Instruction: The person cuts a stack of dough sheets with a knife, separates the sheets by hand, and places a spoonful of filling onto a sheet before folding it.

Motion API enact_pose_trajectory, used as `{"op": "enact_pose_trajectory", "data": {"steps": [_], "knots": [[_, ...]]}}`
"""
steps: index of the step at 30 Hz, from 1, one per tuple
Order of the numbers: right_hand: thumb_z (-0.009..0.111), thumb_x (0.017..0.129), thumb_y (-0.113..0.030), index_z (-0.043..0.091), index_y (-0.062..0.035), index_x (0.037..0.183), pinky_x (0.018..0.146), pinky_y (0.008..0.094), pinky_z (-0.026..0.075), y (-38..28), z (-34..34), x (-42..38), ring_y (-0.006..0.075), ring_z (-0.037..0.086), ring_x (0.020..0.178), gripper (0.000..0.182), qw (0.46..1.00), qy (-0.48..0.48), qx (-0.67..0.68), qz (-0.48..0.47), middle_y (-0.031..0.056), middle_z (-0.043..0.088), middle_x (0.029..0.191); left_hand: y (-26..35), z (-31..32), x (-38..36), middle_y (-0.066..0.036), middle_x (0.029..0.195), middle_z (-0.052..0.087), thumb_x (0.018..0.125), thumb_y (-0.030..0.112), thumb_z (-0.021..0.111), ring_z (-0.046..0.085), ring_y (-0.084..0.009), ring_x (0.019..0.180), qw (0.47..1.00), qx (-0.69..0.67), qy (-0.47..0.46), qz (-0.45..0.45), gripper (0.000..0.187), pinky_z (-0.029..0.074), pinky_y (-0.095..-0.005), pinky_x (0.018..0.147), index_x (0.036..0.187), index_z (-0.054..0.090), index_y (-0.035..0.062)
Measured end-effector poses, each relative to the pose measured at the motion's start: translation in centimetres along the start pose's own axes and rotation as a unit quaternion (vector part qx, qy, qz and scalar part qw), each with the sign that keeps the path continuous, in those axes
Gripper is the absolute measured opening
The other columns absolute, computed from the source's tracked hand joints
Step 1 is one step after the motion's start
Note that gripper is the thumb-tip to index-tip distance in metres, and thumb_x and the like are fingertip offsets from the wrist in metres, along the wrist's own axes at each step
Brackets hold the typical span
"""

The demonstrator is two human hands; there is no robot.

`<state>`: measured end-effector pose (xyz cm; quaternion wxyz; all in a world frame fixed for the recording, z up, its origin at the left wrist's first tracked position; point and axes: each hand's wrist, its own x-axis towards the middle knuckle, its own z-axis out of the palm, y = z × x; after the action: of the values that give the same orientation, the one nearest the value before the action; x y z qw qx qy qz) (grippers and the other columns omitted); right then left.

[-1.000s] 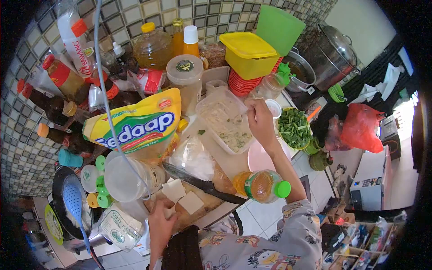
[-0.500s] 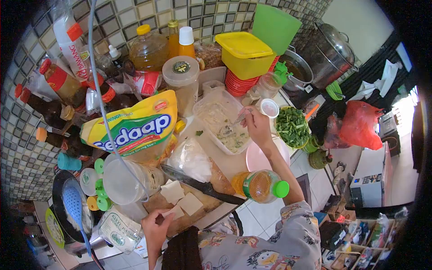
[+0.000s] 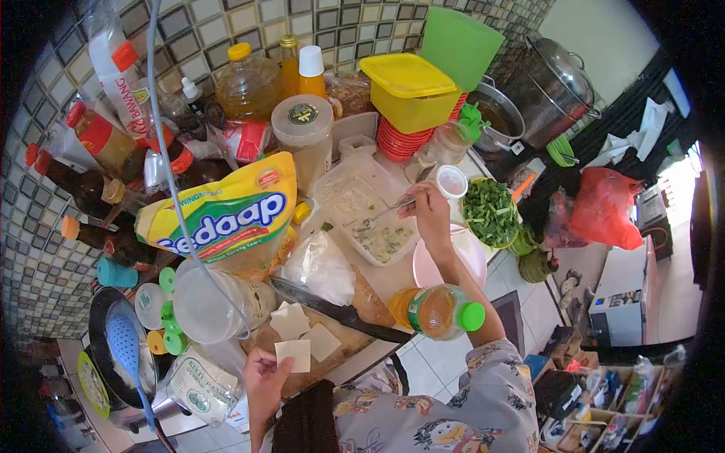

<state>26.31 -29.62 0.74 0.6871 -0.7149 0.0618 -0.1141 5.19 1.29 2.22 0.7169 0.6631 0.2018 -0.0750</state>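
Note:
My left hand (image 3: 264, 375) pinches a square dumpling wrapper (image 3: 294, 355) by its left edge, just over the wooden cutting board (image 3: 332, 365). More pale wrappers (image 3: 290, 321) lie on the board beside it. In my right hand (image 3: 429, 215) is a metal fork (image 3: 387, 211), its head down in a clear plastic container (image 3: 340, 230) with a pale filling flecked with green (image 3: 385, 240). A knife (image 3: 340, 313) with a dark blade lies across the board, against a bag of white powder (image 3: 321, 268).
An oil bottle with a green cap (image 3: 438, 311) lies near my right forearm. A pink bowl (image 3: 468, 260) and a bowl of chopped greens (image 3: 491, 215) sit to the right. A yellow Sedaap pouch (image 3: 226, 208) and several bottles crowd the left; a pan (image 3: 102, 317) stands lower left.
My left hand has lifted a wrapper, which now faces up in full view. My right hand has drawn the fork slightly up and left, showing more of its handle.

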Motion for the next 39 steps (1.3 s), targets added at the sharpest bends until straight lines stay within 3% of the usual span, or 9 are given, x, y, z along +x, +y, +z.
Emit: {"op": "enact_pose_trajectory", "data": {"steps": [5, 7, 10, 16, 30, 39], "knots": [[0.034, 0.089, -0.008, 0.047, 0.0039, 0.089, 0.054, 0.0269, 0.05, 0.2, -1.0, 0.4, 0.0179, 0.059, 0.059, 0.017, 0.997, 0.02, 0.073, 0.019, 0.0136, 0.058, 0.076, 0.7, 0.8, 0.2, -0.013, 0.085, 0.06, 0.077, -0.007, 0.056, 0.059, -0.0146, 0.075, 0.993, -0.109, -0.015, -0.031, 0.015, 0.049, -0.0241, 0.066, 0.086, 0.046, -0.0001], [0.034, 0.089, -0.008, 0.047, 0.0039, 0.089, 0.055, 0.0271, 0.05, 0.1, -1.4, 0.5, 0.0184, 0.059, 0.06, 0.018, 0.995, 0.029, 0.092, 0.021, 0.014, 0.058, 0.077, 1.4, 1.0, 0.0, -0.015, 0.092, 0.06, 0.08, -0.005, 0.052, 0.061, -0.0193, 0.082, 0.985, -0.16, -0.036, -0.047, 0.016, 0.052, -0.0296, 0.07, 0.096, 0.048, -0.0029], [0.033, 0.09, -0.01, 0.047, 0.0037, 0.091, 0.057, 0.0274, 0.05, 0.0, -1.9, 0.6, 0.0187, 0.059, 0.061, 0.019, 0.99, 0.047, 0.13, 0.019, 0.0143, 0.058, 0.08, 0.6, 0.4, 0.0, -0.014, 0.093, 0.06, 0.084, 0.001, 0.047, 0.061, -0.0206, 0.081, 0.979, -0.189, -0.049, -0.06, 0.019, 0.054, -0.0315, 0.066, 0.102, 0.049, -0.0037], [0.035, 0.091, -0.013, 0.048, 0.0029, 0.093, 0.057, 0.0265, 0.05, -0.9, -2.4, 0.4, 0.0175, 0.058, 0.062, 0.021, 0.984, 0.056, 0.167, 0.006, 0.0127, 0.057, 0.079, 0.7, 0.4, 0.1, -0.014, 0.093, 0.06, 0.087, 0.007, 0.044, 0.062, -0.0213, 0.08, 0.964, -0.239, -0.089, -0.08, 0.018, 0.055, -0.0306, 0.064, 0.101, 0.05, -0.0027], [0.04, 0.09, -0.009, 0.05, 0.0063, 0.094, 0.06, 0.0246, 0.053, 0.3, 0.8, 1.0, 0.0166, 0.063, 0.068, 0.019, 0.989, -0.046, -0.13, -0.053, 0.0109, 0.059, 0.082, 0.6, 1.1, 0.4, -0.012, 0.092, 0.06, 0.086, 0.007, 0.047, 0.061, -0.0216, 0.081, 0.968, -0.225, -0.06, -0.091, 0.016, 0.055, -0.0336, 0.066, 0.098, 0.051, -0.0014], [0.041, 0.087, -0.005, 0.052, 0.0076, 0.091, 0.063, 0.0248, 0.053, 1.7, 3.0, 0.9, 0.0183, 0.063, 0.071, 0.017, 0.995, -0.075, -0.059, -0.016, 0.0106, 0.058, 0.079, 0.4, 1.4, 0.7, -0.013, 0.092, 0.06, 0.086, 0.008, 0.047, 0.062, -0.022, 0.08, 0.967, -0.224, -0.058, -0.103, 0.016, 0.054, -0.0339, 0.067, 0.098, 0.051, -0.002]]}}
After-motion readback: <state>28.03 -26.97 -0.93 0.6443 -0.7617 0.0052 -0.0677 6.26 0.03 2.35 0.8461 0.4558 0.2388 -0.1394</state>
